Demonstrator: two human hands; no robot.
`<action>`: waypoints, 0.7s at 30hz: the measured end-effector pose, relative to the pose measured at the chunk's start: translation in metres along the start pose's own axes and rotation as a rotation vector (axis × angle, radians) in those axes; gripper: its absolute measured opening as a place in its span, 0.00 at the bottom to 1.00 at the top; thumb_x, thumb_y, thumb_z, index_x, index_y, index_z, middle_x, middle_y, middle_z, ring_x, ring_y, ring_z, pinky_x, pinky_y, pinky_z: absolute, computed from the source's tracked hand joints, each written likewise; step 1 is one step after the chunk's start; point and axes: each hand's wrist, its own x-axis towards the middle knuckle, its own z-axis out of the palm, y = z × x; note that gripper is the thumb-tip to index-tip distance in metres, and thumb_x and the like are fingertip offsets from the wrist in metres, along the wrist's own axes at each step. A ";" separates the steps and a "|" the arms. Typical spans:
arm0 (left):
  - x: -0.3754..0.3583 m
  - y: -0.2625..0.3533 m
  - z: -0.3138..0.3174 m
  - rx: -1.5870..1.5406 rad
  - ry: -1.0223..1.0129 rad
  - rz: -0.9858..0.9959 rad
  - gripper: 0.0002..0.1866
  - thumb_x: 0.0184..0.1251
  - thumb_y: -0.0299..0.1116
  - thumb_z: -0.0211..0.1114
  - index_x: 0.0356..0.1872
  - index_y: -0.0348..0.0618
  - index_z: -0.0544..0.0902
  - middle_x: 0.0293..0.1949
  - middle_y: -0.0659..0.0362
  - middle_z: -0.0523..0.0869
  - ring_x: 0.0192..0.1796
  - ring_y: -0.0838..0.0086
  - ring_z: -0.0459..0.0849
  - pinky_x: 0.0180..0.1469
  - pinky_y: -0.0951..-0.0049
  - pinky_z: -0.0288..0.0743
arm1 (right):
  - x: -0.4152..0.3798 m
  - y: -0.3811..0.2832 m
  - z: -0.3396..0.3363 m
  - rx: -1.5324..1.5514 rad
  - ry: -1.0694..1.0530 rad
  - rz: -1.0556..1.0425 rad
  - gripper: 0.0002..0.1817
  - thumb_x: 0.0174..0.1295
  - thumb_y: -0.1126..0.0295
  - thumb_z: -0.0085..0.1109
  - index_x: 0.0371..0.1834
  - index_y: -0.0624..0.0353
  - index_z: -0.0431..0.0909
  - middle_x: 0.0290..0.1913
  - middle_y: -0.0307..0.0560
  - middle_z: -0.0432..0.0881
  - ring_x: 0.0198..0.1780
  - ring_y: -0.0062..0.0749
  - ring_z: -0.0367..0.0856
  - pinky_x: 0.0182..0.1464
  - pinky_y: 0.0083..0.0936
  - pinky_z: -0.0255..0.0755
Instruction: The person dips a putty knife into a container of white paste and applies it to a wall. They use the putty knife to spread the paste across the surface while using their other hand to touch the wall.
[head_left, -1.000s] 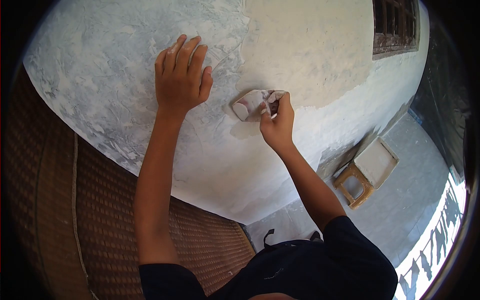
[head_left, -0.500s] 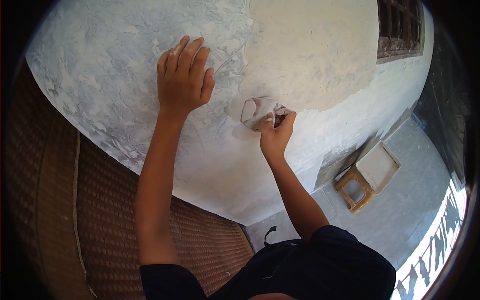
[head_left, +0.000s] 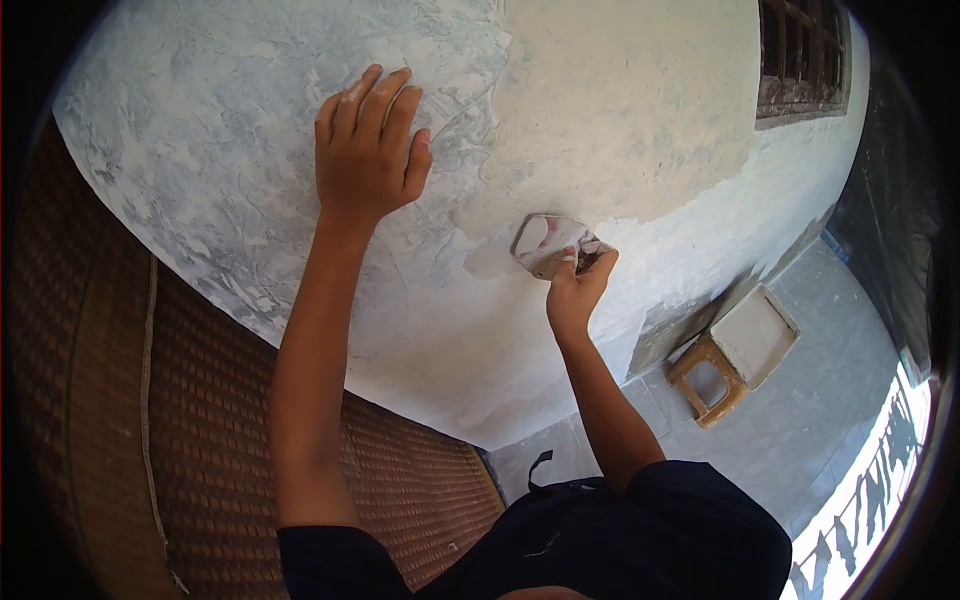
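My left hand (head_left: 368, 150) rests on the mottled grey-white wall (head_left: 230, 110), its fingers spread and nothing in it. Below and to the right of it, my right hand (head_left: 580, 285) pinches a flat putty scraper (head_left: 543, 243) with pale paste on its blade. The scraper lies against the wall, near the border between the rough grey-white coat and a smoother cream patch (head_left: 620, 110). A damp-looking smear shows on the wall just left of the blade. White residue marks the fingers of my right hand.
A tan plastic stool (head_left: 708, 380) bears a rectangular tray (head_left: 795, 328) on the grey floor (head_left: 830, 400) at the right. A barred window (head_left: 802, 60) is at the upper right. Woven brown matting (head_left: 240, 430) stands at the lower left.
My right hand and the scraper have moved a little right and down along the wall. My left hand has stayed in nearly the same place.
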 end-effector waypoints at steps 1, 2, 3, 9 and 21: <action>0.001 0.000 0.000 0.000 0.003 -0.003 0.17 0.61 0.39 0.54 0.50 0.47 0.79 0.56 0.61 0.80 0.61 0.65 0.75 0.62 0.60 0.60 | 0.000 -0.003 -0.003 0.012 0.033 -0.043 0.10 0.61 0.77 0.53 0.40 0.67 0.62 0.36 0.51 0.71 0.37 0.28 0.71 0.41 0.27 0.69; 0.001 -0.001 0.001 -0.003 0.005 -0.004 0.17 0.61 0.39 0.54 0.50 0.47 0.79 0.56 0.61 0.80 0.61 0.65 0.75 0.62 0.60 0.60 | 0.002 -0.005 -0.001 0.010 0.034 -0.045 0.10 0.61 0.77 0.53 0.40 0.67 0.62 0.36 0.51 0.71 0.37 0.28 0.71 0.41 0.27 0.69; 0.001 -0.001 0.001 0.004 0.002 -0.004 0.17 0.61 0.39 0.54 0.50 0.47 0.79 0.56 0.62 0.80 0.61 0.65 0.74 0.62 0.60 0.61 | 0.002 -0.007 0.002 -0.002 0.005 -0.059 0.10 0.61 0.77 0.53 0.40 0.67 0.62 0.36 0.51 0.71 0.37 0.28 0.70 0.41 0.27 0.69; 0.000 0.000 0.002 0.015 -0.005 0.004 0.17 0.61 0.39 0.55 0.49 0.47 0.79 0.56 0.62 0.80 0.61 0.65 0.74 0.62 0.60 0.61 | 0.002 -0.003 0.027 -0.019 -0.151 -0.108 0.10 0.61 0.77 0.54 0.38 0.67 0.62 0.36 0.52 0.71 0.37 0.31 0.70 0.42 0.28 0.68; 0.001 -0.001 0.003 0.023 0.028 0.006 0.16 0.58 0.38 0.56 0.46 0.49 0.79 0.54 0.62 0.81 0.60 0.66 0.76 0.61 0.61 0.62 | -0.013 -0.004 0.034 -0.011 -0.201 -0.049 0.10 0.66 0.76 0.51 0.44 0.64 0.60 0.41 0.46 0.68 0.43 0.26 0.67 0.49 0.24 0.65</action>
